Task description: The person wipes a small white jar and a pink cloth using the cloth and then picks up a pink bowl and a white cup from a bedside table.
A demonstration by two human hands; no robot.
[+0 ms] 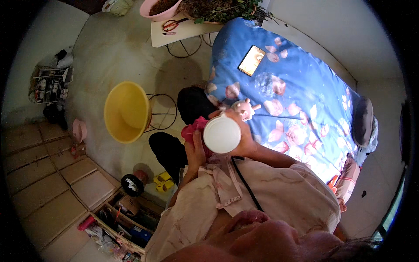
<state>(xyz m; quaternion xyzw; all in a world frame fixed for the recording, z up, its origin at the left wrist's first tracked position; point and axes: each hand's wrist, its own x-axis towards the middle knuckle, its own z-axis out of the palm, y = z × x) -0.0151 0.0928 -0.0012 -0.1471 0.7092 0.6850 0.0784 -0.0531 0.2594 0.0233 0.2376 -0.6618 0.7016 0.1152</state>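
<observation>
A white container with a round lid (222, 134) is held up in front of my chest, its flat lid facing up at me. My right hand (248, 136) is wrapped round its right side. My left hand (196, 150) grips a bright pink cloth (191, 129) pressed against the container's left side; the fingers under the cloth are partly hidden. Just beyond my right hand, a small pale pink figure with stubby limbs (244, 110) rests on the blue flowered bedding (301, 91).
A lit phone (252, 60) lies on the bedding. To the left, a yellow basin (124, 112) stands by a wire stand. A white table (158, 35) carries red-handled scissors (171, 25), a pink bowl (160, 15) and leafy stems (227, 11). Cardboard boxes (39, 187) and yellow slippers (163, 181) are at lower left.
</observation>
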